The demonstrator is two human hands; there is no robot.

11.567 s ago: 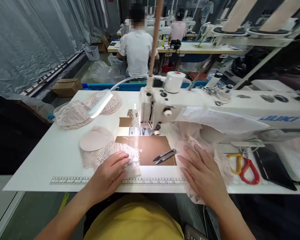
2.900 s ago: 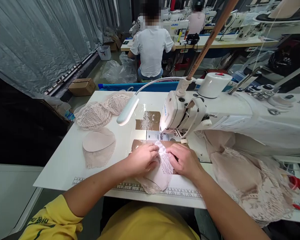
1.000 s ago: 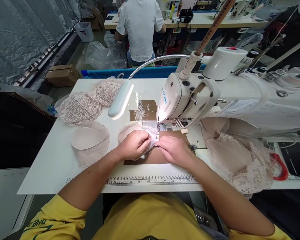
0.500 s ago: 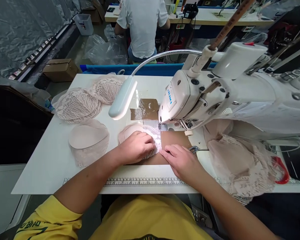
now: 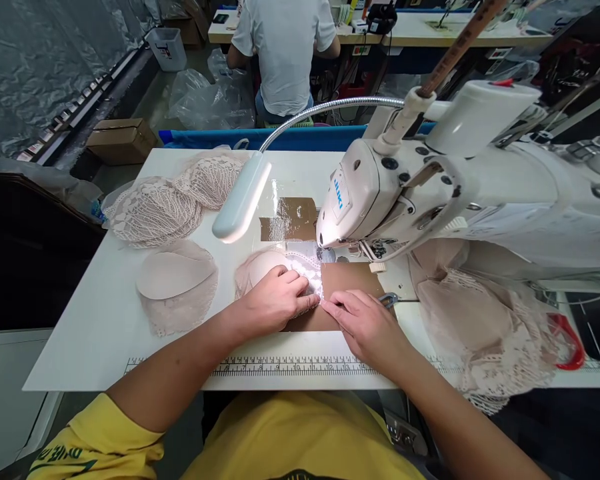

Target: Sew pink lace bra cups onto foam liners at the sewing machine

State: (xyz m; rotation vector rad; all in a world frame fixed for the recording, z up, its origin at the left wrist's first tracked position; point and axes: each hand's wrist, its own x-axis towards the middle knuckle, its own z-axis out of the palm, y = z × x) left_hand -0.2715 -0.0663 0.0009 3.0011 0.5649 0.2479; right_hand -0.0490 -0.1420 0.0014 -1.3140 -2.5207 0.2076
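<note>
Lace cloth point(image 5: 280, 256) is lying on the bench point(image 5: 95, 343), with its far edge just by the needle area of the sewing machine point(image 5: 363, 190). The left hand point(image 5: 279, 301) is resting on it with fingers curled, one finger pointing to the near corner, probably for keeping it flat. The right hand point(image 5: 364, 321) is touching this corner with its fingertips, perhaps for keeping the edge straight. Whether either hand's fingers are clamping the cloth, I cannot tell. Snips point(image 5: 390, 299) are lying beside the right hand, partly hidden, maybe for easy reaching. The lamp point(image 5: 243, 198) is hanging nearby, seemingly for giving light.
</note>
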